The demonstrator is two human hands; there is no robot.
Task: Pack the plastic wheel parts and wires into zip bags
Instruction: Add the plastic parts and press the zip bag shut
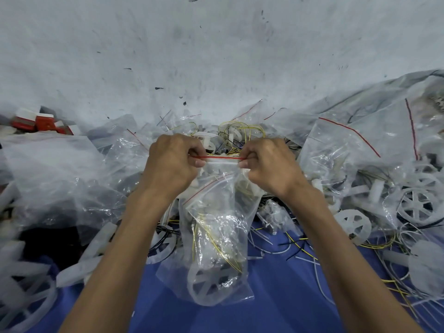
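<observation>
The left hand [173, 162] and right hand [269, 164] each pinch one end of the red zip [222, 158] on a bag [223, 212] held up mid-scene, probably stretching it taut for sealing. The bag hangs over the blue desk [276, 299], so its wheel [211, 280] and wires [199, 234] sink clear of the zip.

left grip [171, 162], right grip [269, 164]: bare hands. left forearm [115, 248], right forearm [336, 248] bare to frame btm.
</observation>
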